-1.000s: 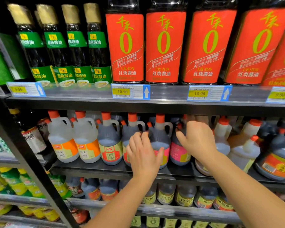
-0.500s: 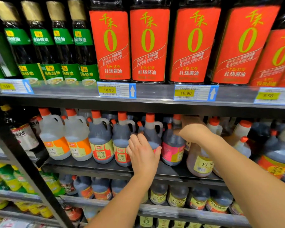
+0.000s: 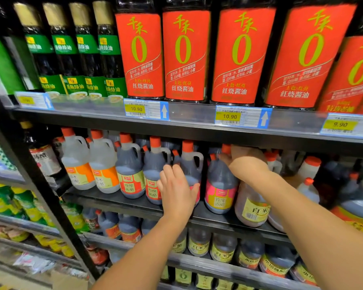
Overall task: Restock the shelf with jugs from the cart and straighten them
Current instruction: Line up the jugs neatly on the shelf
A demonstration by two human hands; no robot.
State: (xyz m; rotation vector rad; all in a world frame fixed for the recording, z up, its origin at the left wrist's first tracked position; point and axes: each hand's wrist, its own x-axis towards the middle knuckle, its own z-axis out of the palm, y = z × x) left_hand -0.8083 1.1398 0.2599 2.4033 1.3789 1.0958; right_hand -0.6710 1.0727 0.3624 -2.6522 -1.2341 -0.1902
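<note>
A row of handled jugs with orange caps stands on the middle shelf (image 3: 113,198). My left hand (image 3: 176,192) cups the front of a dark jug (image 3: 190,164) and covers its label, thumb out to the right. My right hand (image 3: 246,159) reaches under the upper shelf, curled over the top of a tilted brownish jug with a yellow label (image 3: 253,207). That jug's neck is hidden by my wrist. My fingertips touch the neck of the pink-label dark jug (image 3: 220,185) standing between the two hands.
Two clear jugs with orange labels (image 3: 78,166) and two dark ones (image 3: 131,172) stand straight at the left. Toppled white jugs (image 3: 307,185) lie at the right. Tall red-label bottles (image 3: 184,53) fill the upper shelf, whose edge (image 3: 189,130) hangs low. Smaller jugs (image 3: 222,246) line the shelf below.
My right hand has gone from lying open on the jug tops to curling deeper over the yellow-label jug, which now leans forward. My left hand has stayed on the dark jug.
</note>
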